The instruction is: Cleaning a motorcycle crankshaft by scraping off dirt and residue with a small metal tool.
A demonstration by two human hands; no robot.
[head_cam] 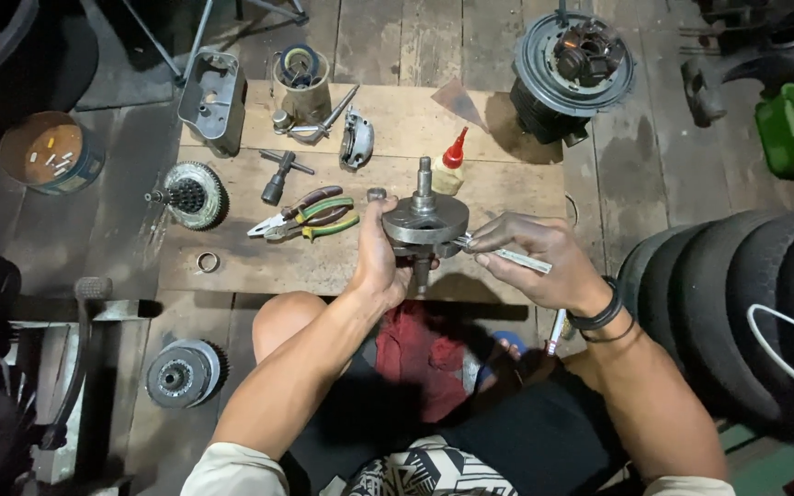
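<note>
Crankshaft (pixel 425 223) under check above the bench (pixel 507 188).
Pliers (pixel 305 216) and glue bottle (pixel 450 163) are lying nearby (clear of it); left hand (pixel 377 262) is gripping crankshaft, right hand (pixel 535 257) pinching a metal strip (pixel 516 259) against it.

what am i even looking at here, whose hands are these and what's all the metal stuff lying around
This is one picture from a camera worn on a person's head, looking down at their own two bare hands as they sit on the floor at a low wooden board.

The left hand grips a round grey metal crank part with a shaft sticking up. The right hand presses a thin flat metal strip against its side.

On the board lie pliers with green and dark red handles, a small bottle with a red nozzle, a T-shaped socket wrench and a toothed round gear assembly. Black tyres stand at the right, and a red rag lies between the legs.
</note>
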